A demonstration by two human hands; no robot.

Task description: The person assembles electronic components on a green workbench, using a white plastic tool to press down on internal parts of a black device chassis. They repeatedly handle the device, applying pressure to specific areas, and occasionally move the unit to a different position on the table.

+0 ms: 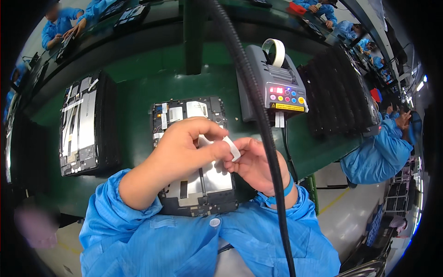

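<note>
Both hands pinch a short white tape strip (232,147).
Left hand (184,147) and right hand (254,164) grip it with closed fingertips above an opened black tablet (194,157); green bench (138,87), grey tape dispenser (277,87) at one o'clock.

head camera looks steeply down, close over the green workbench (138,83).

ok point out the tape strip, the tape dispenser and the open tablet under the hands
tape strip (232,147), head view, on its white middle
tape dispenser (277,87), head view, on its grey body
open tablet (191,111), head view, on its upper inside
</note>
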